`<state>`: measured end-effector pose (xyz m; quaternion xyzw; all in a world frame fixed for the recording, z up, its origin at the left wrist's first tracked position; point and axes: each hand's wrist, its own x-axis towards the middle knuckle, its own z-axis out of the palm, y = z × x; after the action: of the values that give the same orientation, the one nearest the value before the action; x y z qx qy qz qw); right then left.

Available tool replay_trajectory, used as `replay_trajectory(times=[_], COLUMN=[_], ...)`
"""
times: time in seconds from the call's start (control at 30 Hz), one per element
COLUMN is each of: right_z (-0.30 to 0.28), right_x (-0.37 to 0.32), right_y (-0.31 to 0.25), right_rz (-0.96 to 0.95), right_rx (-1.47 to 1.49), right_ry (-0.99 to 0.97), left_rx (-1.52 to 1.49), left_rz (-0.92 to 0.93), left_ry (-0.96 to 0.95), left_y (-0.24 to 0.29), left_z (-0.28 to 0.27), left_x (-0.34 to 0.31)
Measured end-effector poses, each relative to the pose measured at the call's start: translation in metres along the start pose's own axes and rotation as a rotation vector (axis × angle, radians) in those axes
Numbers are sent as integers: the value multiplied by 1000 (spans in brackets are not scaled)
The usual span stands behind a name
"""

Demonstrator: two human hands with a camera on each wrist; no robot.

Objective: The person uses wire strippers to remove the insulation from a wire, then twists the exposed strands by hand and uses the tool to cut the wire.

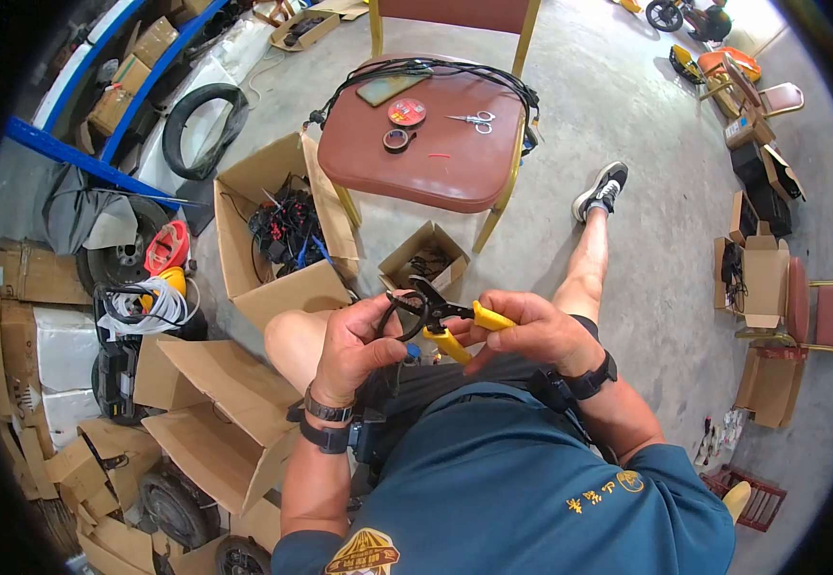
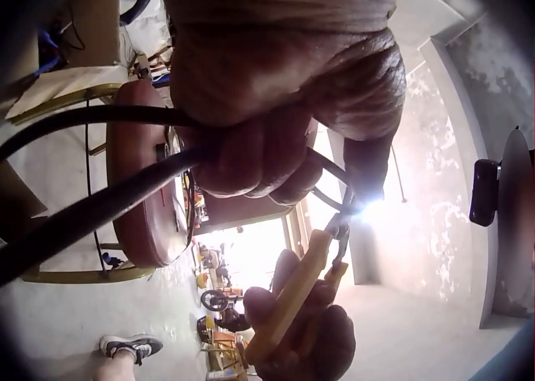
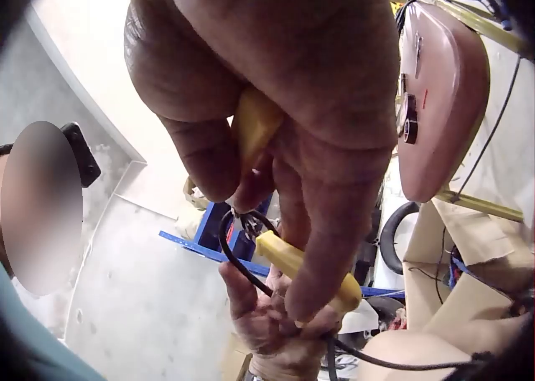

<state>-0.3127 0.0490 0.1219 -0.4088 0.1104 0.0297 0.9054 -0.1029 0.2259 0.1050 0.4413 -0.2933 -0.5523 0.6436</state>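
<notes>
The right hand (image 1: 541,331) grips the yellow handles of a black-jawed hand tool (image 1: 447,343), fingers round both grips. In the left hand (image 1: 361,340) a black cable (image 1: 388,321) is pinched, and its loop runs to the tool's head. The left wrist view shows two dark cable lengths (image 2: 100,201) leaving the curled fingers of the left hand (image 2: 267,105). Seen from the right wrist, the yellow handles (image 3: 305,268) lie in the right hand (image 3: 284,88), with the cable loop beside the tool's head. Whether the jaws touch the cable, I cannot tell.
A red-brown chair (image 1: 416,172) ahead bears scissors (image 1: 482,121), tape rolls (image 1: 398,141), a phone-like slab and coiled black cables. Left of it stands an open carton (image 1: 232,182) of tangled wires, with a small carton (image 1: 455,278) nearer. More cartons and shelving are at left.
</notes>
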Motion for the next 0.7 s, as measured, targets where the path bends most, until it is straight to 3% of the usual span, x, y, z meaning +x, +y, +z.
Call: replay_trajectory(times=[0.7], right_z=[0], right_x=[0], right_y=[0], right_rz=[21], right_rx=[-7], right_ry=[-5], left_rx=[-3], left_rz=[12], left_ry=[30], left_y=[-5], left_z=[-2], left_x=[-4])
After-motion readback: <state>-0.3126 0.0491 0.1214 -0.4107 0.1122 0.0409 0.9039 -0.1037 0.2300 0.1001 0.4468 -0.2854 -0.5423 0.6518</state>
